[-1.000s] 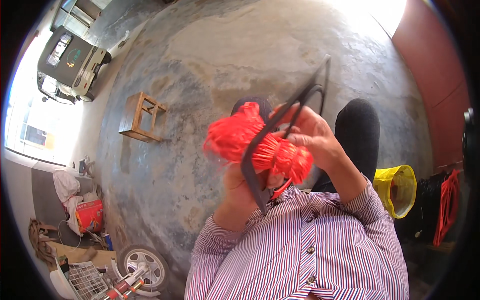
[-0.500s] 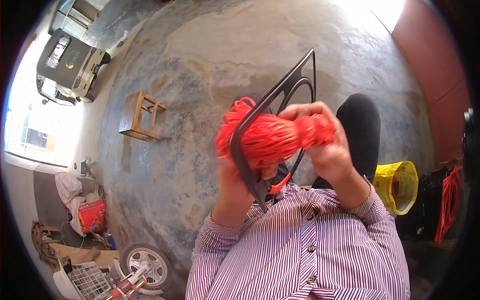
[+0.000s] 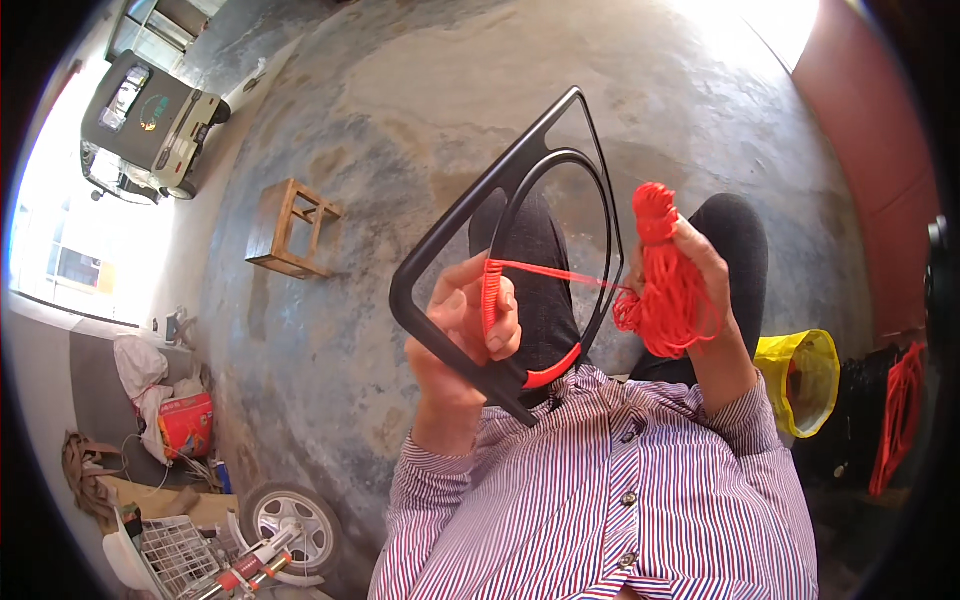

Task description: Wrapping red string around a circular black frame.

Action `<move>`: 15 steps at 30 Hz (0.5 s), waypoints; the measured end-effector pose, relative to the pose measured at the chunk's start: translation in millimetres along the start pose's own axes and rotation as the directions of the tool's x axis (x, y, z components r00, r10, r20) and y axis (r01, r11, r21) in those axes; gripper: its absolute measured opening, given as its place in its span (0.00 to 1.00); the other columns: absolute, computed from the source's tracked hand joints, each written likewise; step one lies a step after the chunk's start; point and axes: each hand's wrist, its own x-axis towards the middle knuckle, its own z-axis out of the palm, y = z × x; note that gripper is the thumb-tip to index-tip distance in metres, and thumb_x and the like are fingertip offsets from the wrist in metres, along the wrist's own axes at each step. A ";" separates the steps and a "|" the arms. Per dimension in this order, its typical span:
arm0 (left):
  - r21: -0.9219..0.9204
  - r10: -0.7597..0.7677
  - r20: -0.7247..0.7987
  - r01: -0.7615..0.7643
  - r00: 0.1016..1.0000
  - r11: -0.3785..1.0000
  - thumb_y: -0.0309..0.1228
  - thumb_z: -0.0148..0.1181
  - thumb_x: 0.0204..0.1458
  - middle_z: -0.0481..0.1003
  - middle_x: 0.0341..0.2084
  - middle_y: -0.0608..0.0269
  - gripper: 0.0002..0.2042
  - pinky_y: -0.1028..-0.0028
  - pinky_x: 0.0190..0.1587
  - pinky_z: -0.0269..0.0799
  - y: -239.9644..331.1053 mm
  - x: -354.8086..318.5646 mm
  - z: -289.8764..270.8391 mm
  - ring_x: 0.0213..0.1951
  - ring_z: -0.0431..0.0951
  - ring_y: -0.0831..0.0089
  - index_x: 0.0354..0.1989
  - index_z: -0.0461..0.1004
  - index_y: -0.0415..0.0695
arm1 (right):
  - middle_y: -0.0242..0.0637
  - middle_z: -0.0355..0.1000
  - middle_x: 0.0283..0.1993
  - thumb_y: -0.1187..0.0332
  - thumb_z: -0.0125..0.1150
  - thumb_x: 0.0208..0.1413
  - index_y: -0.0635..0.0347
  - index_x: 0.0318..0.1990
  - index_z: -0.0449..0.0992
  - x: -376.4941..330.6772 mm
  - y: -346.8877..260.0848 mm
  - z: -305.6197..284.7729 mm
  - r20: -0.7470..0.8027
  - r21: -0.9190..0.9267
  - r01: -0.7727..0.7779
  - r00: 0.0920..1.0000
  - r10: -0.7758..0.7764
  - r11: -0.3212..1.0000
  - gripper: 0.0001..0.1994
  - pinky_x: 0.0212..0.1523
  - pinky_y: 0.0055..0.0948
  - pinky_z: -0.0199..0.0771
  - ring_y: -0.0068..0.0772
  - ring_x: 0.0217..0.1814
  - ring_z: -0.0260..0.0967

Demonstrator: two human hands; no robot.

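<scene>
My left hand [image 3: 455,335] grips a black frame [image 3: 472,208] with a curved inner ring, its fingers closed around the ring's near-left side. Tight turns of red cord [image 3: 490,298] are wound around the ring at those fingertips. Another red-wrapped stretch [image 3: 553,368] covers the ring's bottom. A taut red strand [image 3: 555,272] runs from the upper end of the windings across the ring to a bundle of red cord [image 3: 675,300]. My right hand [image 3: 712,262] is closed around that bundle, apart from the frame on its right; the bundle's bound end points up and loose loops hang below.
A wooden stool [image 3: 290,230] stands on the concrete floor to the left. At right are a yellow bag [image 3: 798,384] and more red cord [image 3: 897,418]. A wheel [image 3: 292,527] and a white wire basket [image 3: 180,555] lie lower left; a three-wheeled vehicle [image 3: 150,125] is parked far left.
The cord bundle has come out through the frame to the right in my right hand and turned upright. The strand is now stretched taut, and the windings by my left fingers are uncovered.
</scene>
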 end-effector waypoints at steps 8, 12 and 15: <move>-0.075 -0.179 0.059 0.184 0.982 0.980 0.38 0.44 0.65 0.73 0.28 0.51 0.23 0.78 0.20 0.60 2.0 -2.3 1.4 0.19 0.64 0.76 0.58 0.68 0.31 | 0.39 0.76 0.38 0.65 0.61 0.61 0.62 0.49 0.68 14.6 14.5 -13.8 -0.068 -0.409 0.022 0.996 -0.054 0.912 0.14 0.34 0.25 0.77 0.22 0.33 0.74; 0.103 -0.335 0.119 0.324 0.935 0.940 0.41 0.43 0.67 0.76 0.29 0.50 0.24 0.80 0.19 0.59 -3.9 4.5 15.4 0.18 0.64 0.79 0.57 0.69 0.28 | 0.39 0.78 0.37 0.66 0.64 0.58 0.65 0.45 0.71 17.2 43.4 -5.9 -0.035 -0.785 -0.010 0.999 -0.028 0.620 0.14 0.39 0.24 0.72 0.21 0.36 0.71; 0.268 -0.279 0.126 0.238 0.952 0.934 0.39 0.47 0.66 0.77 0.37 0.47 0.23 0.80 0.20 0.62 -8.6 4.8 35.3 0.20 0.67 0.79 0.61 0.67 0.31 | 0.35 0.77 0.37 0.63 0.63 0.61 0.66 0.46 0.72 30.0 63.7 -3.6 0.052 -0.687 0.077 0.997 -0.057 0.723 0.15 0.39 0.25 0.73 0.21 0.37 0.71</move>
